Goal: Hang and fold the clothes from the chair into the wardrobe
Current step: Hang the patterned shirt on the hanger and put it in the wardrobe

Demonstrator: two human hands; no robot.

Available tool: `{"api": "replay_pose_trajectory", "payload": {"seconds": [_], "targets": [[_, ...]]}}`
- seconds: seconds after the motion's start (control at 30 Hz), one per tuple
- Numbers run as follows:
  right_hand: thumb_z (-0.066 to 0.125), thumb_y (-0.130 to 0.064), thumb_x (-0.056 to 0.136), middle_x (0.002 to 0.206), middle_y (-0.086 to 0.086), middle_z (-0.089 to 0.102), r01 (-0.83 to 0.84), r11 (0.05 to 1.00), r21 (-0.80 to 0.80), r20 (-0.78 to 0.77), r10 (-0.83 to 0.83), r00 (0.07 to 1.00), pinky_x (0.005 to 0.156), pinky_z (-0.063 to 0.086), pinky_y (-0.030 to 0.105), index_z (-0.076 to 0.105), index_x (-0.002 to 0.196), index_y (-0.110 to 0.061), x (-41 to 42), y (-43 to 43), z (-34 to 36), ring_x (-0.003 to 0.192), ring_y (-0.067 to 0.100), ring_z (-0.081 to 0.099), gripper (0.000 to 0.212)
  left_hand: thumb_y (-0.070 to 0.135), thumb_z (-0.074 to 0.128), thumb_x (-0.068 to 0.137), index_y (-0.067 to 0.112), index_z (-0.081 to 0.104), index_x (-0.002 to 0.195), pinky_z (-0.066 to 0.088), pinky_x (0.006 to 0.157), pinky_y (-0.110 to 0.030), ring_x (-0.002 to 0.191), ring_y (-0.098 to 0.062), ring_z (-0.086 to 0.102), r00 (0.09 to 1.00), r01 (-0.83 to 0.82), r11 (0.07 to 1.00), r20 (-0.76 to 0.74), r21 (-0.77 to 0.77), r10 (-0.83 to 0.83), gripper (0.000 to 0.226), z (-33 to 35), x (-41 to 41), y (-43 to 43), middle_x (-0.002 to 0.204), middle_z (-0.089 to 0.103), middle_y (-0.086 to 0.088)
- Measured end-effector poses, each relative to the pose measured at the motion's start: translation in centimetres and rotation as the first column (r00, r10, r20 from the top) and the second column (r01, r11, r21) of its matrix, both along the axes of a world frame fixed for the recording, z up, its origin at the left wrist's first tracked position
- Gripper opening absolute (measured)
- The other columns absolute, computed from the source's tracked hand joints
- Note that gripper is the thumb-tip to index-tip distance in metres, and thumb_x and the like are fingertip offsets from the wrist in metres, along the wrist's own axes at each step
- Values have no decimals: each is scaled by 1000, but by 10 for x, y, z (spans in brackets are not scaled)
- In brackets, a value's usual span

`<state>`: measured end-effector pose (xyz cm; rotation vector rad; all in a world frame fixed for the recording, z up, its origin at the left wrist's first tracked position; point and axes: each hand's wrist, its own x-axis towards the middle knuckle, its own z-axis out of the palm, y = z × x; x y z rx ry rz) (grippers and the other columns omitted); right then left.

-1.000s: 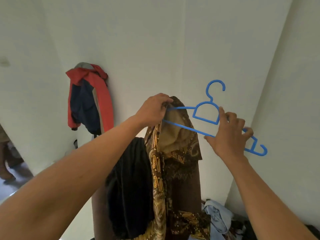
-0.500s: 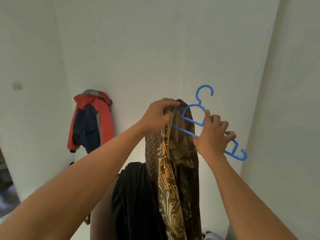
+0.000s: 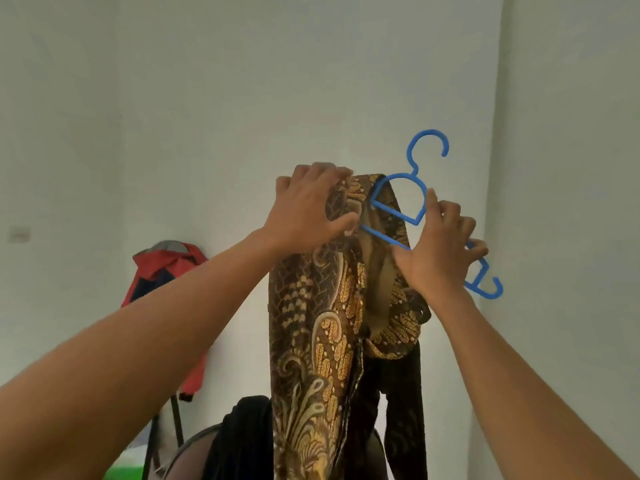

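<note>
My left hand (image 3: 308, 206) has its fingers clamped on the top edge of the brown batik shirt (image 3: 322, 323), raised before the white wall (image 3: 207, 98). My right hand (image 3: 438, 247) grips the blue hanger (image 3: 398, 202), one arm threaded into the fabric. Below hangs a black garment (image 3: 246, 438); a red jacket (image 3: 166, 271) hangs at left.

hanger (image 3: 398, 206) pushed deeper into batik shirt (image 3: 322, 327), hands (image 3: 308, 209) closer together
</note>
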<state>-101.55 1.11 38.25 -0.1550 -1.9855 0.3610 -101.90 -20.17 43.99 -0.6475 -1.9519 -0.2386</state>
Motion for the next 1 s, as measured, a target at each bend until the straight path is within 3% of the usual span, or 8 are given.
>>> {"api": "replay_pose_trajectory", "payload": {"seconds": [0.17, 0.33, 0.57, 0.67, 0.77, 0.83, 0.93, 1.0], "targets": [[81, -51, 74, 146, 4, 37, -122, 989, 86, -33, 125, 992, 99, 36, 51, 20, 155, -29, 12, -9, 32, 130, 27, 38, 104, 78, 54, 79, 39, 11, 157, 31, 111, -54, 137, -28, 39, 987, -136, 957, 52, -258, 154, 97, 44, 12, -16, 152, 40, -3], [82, -54, 71, 148, 1, 35, -207, 959, 193, -50, 221, 974, 103, 36, 52, 19, 155, -33, 23, -18, 59, 133, 26, 36, 107, 86, 56, 71, 41, 11, 157, 46, 75, -34, 106, -22, 54, 982, -188, 932, -35, -309, 186, 108, 61, 33, -34, 131, 47, -1], [79, -57, 74, 153, 2, 29, -309, 931, 193, -3, 315, 949, 113, 28, 62, 13, 157, -33, 25, -27, 75, 141, 25, 29, 109, 88, 62, 61, 43, 15, 156, 39, 62, -29, 82, -15, 50, 958, -288, 908, -79, -305, 277, 115, 78, 54, -44, 111, 46, 5], [79, -58, 72, 152, 2, 31, -311, 937, 159, -137, 333, 933, 115, 23, 65, 22, 156, -31, 28, -33, 70, 142, 23, 31, 105, 86, 65, 61, 45, 19, 155, 37, 63, -29, 81, -16, 49, 956, -293, 921, -79, -257, 282, 112, 83, 63, -45, 101, 44, 5], [81, -56, 72, 146, 2, 39, -342, 925, 165, -306, 378, 874, 111, 34, 55, 39, 147, -28, 34, -41, 44, 137, 22, 37, 91, 84, 68, 60, 46, 22, 154, 36, 66, -30, 84, -16, 50, 955, -295, 938, -66, -183, 288, 111, 90, 68, -49, 100, 43, 4], [79, -52, 77, 135, -4, 47, -499, 860, 110, -254, 509, 822, 102, 45, 41, 46, 138, -29, 38, -48, 21, 124, 15, 47, 73, 83, 69, 60, 45, 23, 154, 37, 67, -30, 86, -17, 50, 958, -287, 948, -62, -136, 281, 111, 94, 70, -54, 102, 45, 3], [75, -40, 86, 117, -13, 61, -762, 594, -256, -45, 780, 624, 92, 56, 29, 52, 125, -33, 42, -59, -1, 103, 6, 61, 46, 84, 69, 58, 46, 25, 153, 38, 68, -31, 86, -18, 50, 963, -268, 960, -61, -86, 263, 112, 100, 74, -62, 102, 47, 2], [73, -27, 89, 107, -9, 70, -815, 418, -402, -140, 852, 505, 83, 61, 28, 60, 114, -30, 39, -60, -7, 99, 13, 69, 28, 86, 68, 57, 46, 25, 153, 40, 68, -32, 87, -19, 51, 961, -276, 958, -57, -79, 272, 112, 103, 77, -69, 102, 48, 2]]}}
